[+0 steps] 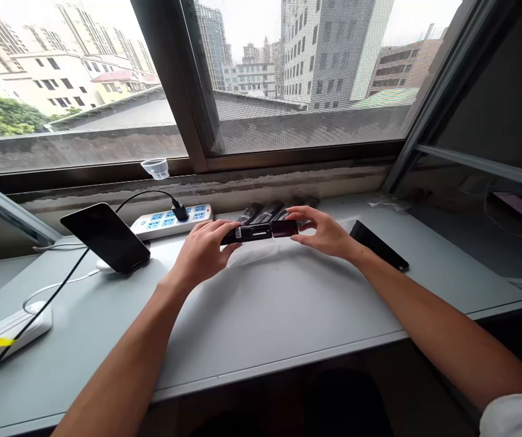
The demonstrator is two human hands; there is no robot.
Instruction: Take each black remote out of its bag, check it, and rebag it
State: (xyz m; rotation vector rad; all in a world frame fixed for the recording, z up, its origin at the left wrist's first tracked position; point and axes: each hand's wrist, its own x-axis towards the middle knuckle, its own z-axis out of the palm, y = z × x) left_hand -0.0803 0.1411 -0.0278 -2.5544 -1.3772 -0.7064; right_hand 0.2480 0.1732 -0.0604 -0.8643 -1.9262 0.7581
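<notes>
Over the middle of the desk, my left hand (203, 249) grips the left end of a slim black device (254, 232) between thumb and fingers. A small white label and a slot-like recess show on its side. My right hand (323, 232) pinches a dark reddish, glossy piece (284, 228) at the device's right end. The two parts meet end to end; whether they are joined I cannot tell. Right behind my hands lie several dark items in clear plastic wrapping (267, 212). A flat black rectangular object (377, 246) rests beside my right forearm.
A phone (106, 237) leans on a stand at the left. Behind it lies a white power strip (170, 221) with a black plug (179, 211). Another white strip (10, 337) and a black cable (67, 276) occupy the left side. A clear plastic cup (156, 169) sits by the window.
</notes>
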